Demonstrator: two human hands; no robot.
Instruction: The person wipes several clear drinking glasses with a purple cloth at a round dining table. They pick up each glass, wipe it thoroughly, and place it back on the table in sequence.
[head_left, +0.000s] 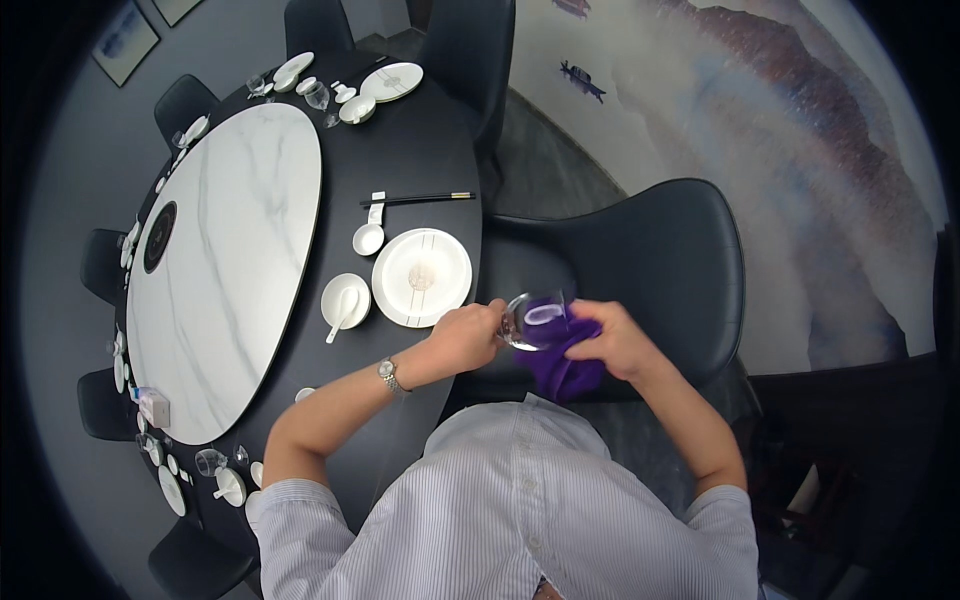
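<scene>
A clear wine glass (529, 322) is held sideways over the seat of a chair. My left hand (471, 335), with a watch on its wrist, grips the glass by its stem end. At the rim, my right hand (609, 337) holds a purple cloth (559, 367), part of which shows through the bowl of the glass. On the table left of my hands lie a white plate (421, 277), a bowl (345, 301) with a white spoon, a small dish (368, 239) and black chopsticks (420, 199) on a white rest.
The round black table (397, 161) bears a white marbled turntable (247, 247) with a tissue box (154, 407) near its edge. Several more place settings stand around it. A dark chair (660, 262) is close by my hands, and other chairs surround the table.
</scene>
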